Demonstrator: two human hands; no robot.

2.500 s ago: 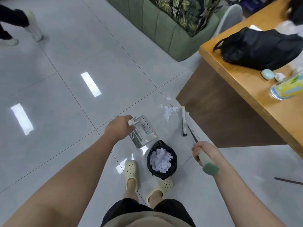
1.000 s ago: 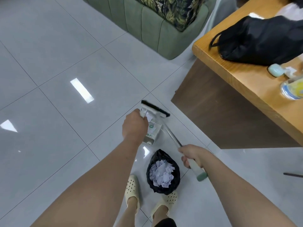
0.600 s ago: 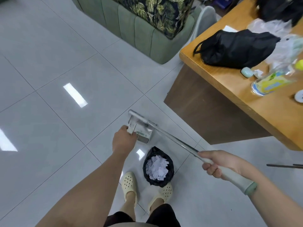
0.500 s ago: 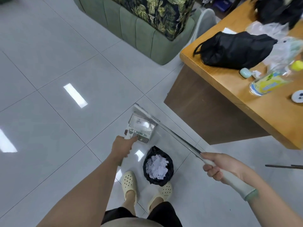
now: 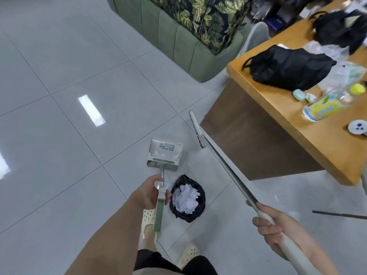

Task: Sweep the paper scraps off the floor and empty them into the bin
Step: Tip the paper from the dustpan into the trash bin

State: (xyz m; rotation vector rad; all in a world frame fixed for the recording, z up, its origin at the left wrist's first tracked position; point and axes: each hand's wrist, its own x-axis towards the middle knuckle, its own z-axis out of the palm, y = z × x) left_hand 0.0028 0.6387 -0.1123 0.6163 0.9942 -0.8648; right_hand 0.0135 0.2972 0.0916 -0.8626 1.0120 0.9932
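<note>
My left hand (image 5: 149,192) grips the pale green handle of a metal dustpan (image 5: 165,156), which sits just beyond the bin with a few white paper scraps (image 5: 161,154) inside it. The small bin (image 5: 187,199), lined with a black bag, stands by my feet and is full of white paper scraps. My right hand (image 5: 275,228) grips the long handle of the broom (image 5: 222,161). The broom's head (image 5: 196,129) rests on the floor against the desk's side, to the right of the dustpan.
A wooden desk (image 5: 297,124) stands to the right with a black bag (image 5: 288,68), a bottle (image 5: 325,105) and small items on it. A green sofa (image 5: 178,42) is at the top. A thin dark rod (image 5: 339,214) lies on the tiles at the right.
The broom head has swung away from the dustpan to the right, against the desk. My left hand has slid back along the dustpan's handle, and the pan now lies flat with scraps in it.
</note>
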